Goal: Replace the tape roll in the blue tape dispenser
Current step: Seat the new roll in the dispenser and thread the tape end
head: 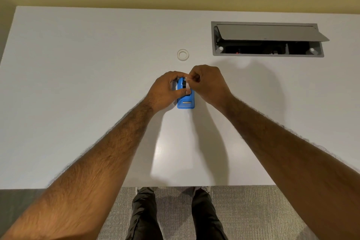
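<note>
The blue tape dispenser (186,101) lies on the white table (78,84) near its middle, cutter end toward me. My left hand (165,91) wraps around its left side and far end, thumb across the top. My right hand (208,84) is at its right side, fingertips pinched on a whitish tape roll (187,84) seated in the dispenser, next to a black hub part. A second whitish tape roll (183,54) lies flat on the table, a little beyond the hands. Much of the dispenser's far half is hidden by my fingers.
An open cable hatch (267,40) with a raised grey lid is set in the table at the far right. The table's front edge (175,186) runs just above my legs and the grey carpet. A yellow wall stands behind the table.
</note>
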Demonstrator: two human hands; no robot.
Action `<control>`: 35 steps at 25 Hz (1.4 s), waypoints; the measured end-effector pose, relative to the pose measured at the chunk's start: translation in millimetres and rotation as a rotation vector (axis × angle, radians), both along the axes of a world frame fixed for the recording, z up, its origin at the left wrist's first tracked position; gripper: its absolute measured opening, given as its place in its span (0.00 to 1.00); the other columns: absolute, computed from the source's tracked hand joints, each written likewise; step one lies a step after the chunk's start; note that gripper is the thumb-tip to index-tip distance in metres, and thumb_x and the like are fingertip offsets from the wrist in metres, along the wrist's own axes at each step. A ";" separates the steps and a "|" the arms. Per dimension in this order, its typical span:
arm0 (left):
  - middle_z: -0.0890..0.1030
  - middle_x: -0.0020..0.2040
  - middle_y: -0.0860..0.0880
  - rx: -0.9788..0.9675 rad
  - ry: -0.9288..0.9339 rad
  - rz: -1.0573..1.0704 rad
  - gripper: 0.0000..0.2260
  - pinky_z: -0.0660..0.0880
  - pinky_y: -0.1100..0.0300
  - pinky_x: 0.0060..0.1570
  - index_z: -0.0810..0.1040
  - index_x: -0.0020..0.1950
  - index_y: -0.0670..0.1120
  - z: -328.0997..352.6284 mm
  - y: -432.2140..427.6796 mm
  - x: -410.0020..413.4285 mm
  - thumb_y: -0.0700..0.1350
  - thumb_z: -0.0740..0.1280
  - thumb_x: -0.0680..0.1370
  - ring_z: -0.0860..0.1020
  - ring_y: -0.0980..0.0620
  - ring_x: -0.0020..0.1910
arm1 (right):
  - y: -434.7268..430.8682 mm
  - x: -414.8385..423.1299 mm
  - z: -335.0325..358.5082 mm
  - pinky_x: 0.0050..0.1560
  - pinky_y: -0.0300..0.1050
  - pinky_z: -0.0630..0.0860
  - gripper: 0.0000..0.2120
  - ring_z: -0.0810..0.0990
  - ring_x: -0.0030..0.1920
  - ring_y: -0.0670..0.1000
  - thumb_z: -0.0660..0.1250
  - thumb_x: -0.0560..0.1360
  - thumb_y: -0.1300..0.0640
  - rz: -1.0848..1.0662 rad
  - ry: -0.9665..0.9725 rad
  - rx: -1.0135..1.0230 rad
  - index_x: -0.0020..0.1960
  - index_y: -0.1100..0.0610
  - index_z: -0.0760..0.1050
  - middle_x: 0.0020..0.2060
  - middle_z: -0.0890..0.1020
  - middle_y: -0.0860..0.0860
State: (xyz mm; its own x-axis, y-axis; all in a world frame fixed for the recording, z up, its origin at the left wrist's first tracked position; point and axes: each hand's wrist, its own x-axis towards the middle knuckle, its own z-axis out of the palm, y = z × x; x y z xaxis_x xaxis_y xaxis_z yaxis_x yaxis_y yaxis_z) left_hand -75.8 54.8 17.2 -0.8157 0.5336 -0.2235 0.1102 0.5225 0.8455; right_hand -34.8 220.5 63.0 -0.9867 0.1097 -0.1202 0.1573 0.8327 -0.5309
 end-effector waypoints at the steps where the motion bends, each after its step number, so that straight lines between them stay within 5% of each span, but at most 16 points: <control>1: 0.81 0.60 0.55 0.002 -0.002 0.002 0.20 0.66 0.75 0.56 0.80 0.64 0.52 0.3 0.1 0.1 0.49 0.77 0.73 0.77 0.57 0.59 | 1.5 -0.1 -0.1 0.41 0.38 0.71 0.06 0.78 0.38 0.49 0.66 0.75 0.57 0.001 -0.005 -0.019 0.46 0.60 0.79 0.39 0.83 0.54; 8: 0.81 0.60 0.54 0.001 -0.007 0.018 0.20 0.67 0.74 0.56 0.79 0.64 0.51 0.6 1.5 2.8 0.49 0.77 0.73 0.77 0.56 0.59 | 2.0 -1.9 -6.9 0.40 0.36 0.69 0.05 0.76 0.36 0.48 0.66 0.74 0.57 0.022 0.001 0.028 0.44 0.59 0.78 0.38 0.82 0.54; 15: 0.82 0.60 0.52 0.018 -0.019 0.022 0.21 0.72 0.59 0.64 0.77 0.64 0.49 4.2 0.7 5.3 0.47 0.77 0.73 0.77 0.53 0.60 | 2.2 0.4 -13.0 0.38 0.34 0.73 0.05 0.77 0.35 0.47 0.68 0.72 0.58 -0.109 0.028 -0.135 0.43 0.59 0.79 0.37 0.82 0.51; 19: 0.81 0.63 0.51 0.015 -0.027 0.007 0.24 0.72 0.54 0.68 0.76 0.67 0.48 6.8 1.5 5.0 0.47 0.78 0.73 0.77 0.52 0.62 | 2.1 1.5 -10.6 0.39 0.36 0.73 0.05 0.77 0.36 0.49 0.67 0.73 0.56 -0.031 0.024 -0.067 0.44 0.58 0.78 0.37 0.82 0.52; 21: 0.78 0.67 0.54 0.018 -0.065 -0.004 0.30 0.70 0.60 0.69 0.74 0.71 0.50 5.0 -3.4 3.6 0.49 0.79 0.72 0.75 0.56 0.66 | -0.1 3.5 -6.6 0.40 0.38 0.71 0.05 0.75 0.36 0.48 0.65 0.74 0.56 0.040 0.018 0.036 0.45 0.58 0.76 0.38 0.80 0.52; 24: 0.71 0.70 0.64 -0.020 -0.091 -0.049 0.43 0.62 0.79 0.61 0.67 0.77 0.57 -1.4 -18.0 5.0 0.56 0.82 0.66 0.68 0.76 0.63 | -2.0 8.9 -1.5 0.39 0.41 0.73 0.05 0.76 0.37 0.50 0.62 0.75 0.57 0.103 -0.005 0.135 0.44 0.58 0.76 0.39 0.80 0.53; 25: 0.69 0.72 0.64 -0.055 -0.066 -0.091 0.47 0.61 0.77 0.63 0.64 0.78 0.57 -4.1 -21.1 7.0 0.58 0.82 0.64 0.66 0.77 0.64 | -2.2 11.2 -0.5 0.39 0.42 0.73 0.06 0.77 0.37 0.51 0.62 0.76 0.57 0.118 -0.010 0.159 0.45 0.58 0.75 0.39 0.80 0.53; 29: 0.68 0.78 0.53 -0.158 0.097 -0.180 0.51 0.62 0.49 0.76 0.59 0.81 0.52 -15.5 -21.3 11.1 0.58 0.82 0.65 0.66 0.52 0.76 | -3.3 17.0 -1.1 0.40 0.42 0.71 0.07 0.75 0.37 0.50 0.62 0.77 0.54 0.159 -0.008 0.225 0.47 0.57 0.75 0.39 0.76 0.51; 35: 0.71 0.75 0.55 -0.180 0.162 -0.152 0.47 0.64 0.46 0.75 0.62 0.79 0.55 -23.6 -19.4 10.1 0.61 0.80 0.64 0.69 0.52 0.74 | -12.6 35.2 -8.8 0.39 0.46 0.77 0.07 0.76 0.36 0.51 0.64 0.77 0.53 0.178 0.027 0.318 0.46 0.57 0.75 0.37 0.73 0.50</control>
